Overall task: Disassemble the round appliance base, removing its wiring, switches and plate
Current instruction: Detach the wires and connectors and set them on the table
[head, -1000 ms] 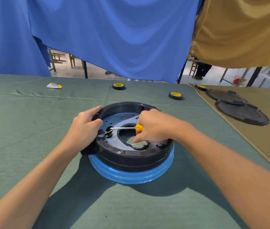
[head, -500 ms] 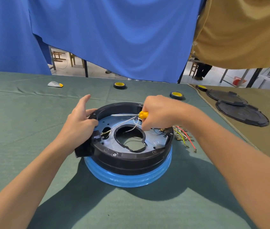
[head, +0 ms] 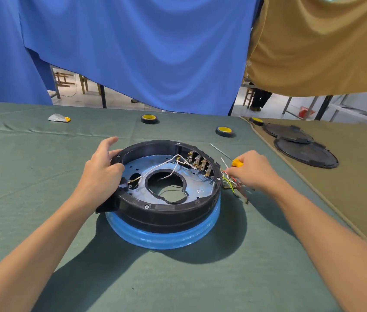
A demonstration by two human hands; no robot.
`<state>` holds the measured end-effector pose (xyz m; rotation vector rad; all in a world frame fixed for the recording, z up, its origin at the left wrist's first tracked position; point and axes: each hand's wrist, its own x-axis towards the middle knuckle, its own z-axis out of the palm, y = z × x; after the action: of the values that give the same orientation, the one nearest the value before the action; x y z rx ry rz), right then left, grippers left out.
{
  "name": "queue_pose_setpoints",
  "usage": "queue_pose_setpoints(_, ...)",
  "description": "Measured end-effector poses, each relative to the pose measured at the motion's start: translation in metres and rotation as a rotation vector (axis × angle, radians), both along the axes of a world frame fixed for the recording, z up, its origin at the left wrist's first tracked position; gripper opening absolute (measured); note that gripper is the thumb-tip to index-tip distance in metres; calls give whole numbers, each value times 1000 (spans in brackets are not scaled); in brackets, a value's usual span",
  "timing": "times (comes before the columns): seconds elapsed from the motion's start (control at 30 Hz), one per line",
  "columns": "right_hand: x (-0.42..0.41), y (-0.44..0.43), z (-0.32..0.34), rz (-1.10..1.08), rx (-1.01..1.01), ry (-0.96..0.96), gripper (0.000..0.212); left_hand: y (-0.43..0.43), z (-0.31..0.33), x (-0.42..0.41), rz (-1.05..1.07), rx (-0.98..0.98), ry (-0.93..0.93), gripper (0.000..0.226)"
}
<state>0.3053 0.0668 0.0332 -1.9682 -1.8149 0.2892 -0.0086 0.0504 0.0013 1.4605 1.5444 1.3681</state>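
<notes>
The round appliance base [head: 166, 212] is a black ring on a blue rim, lying on green cloth. Inside it is a bluish metal plate [head: 200, 188] with a large centre hole. White wires [head: 173, 167] run across the plate to a row of switches [head: 200, 164] on the far right inner wall. My left hand [head: 101, 174] rests on the ring's left edge with its fingers partly spread. My right hand [head: 252, 170] is just outside the ring on the right, closed on a yellow-handled screwdriver [head: 236, 163], above a bundle of loose coloured wires [head: 232, 183].
Two rolls of black-and-yellow tape [head: 149, 118] [head: 224, 131] lie behind the base, and a small grey and yellow object [head: 59, 118] at far left. Two black round covers [head: 306, 152] rest on brown cloth to the right. Blue and tan curtains hang behind.
My right hand has carried the screwdriver out of the ring to the right, beside the loose wires, uncovering the switches. My left hand stays on the left rim.
</notes>
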Motion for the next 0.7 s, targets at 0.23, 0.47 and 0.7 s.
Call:
queue_pose_setpoints(0.23,0,0,-1,-26,20,-91,41,1,-4,-7,-79,10,-47,57)
queue_pose_setpoints(0.47,-75,-67,47,498,110,47,27,3,0,-16,-195,22,80,42)
queue_pose_setpoints(0.7,-121,-80,34,673,160,-155,35,1,-3,-14,-168,56,94,40)
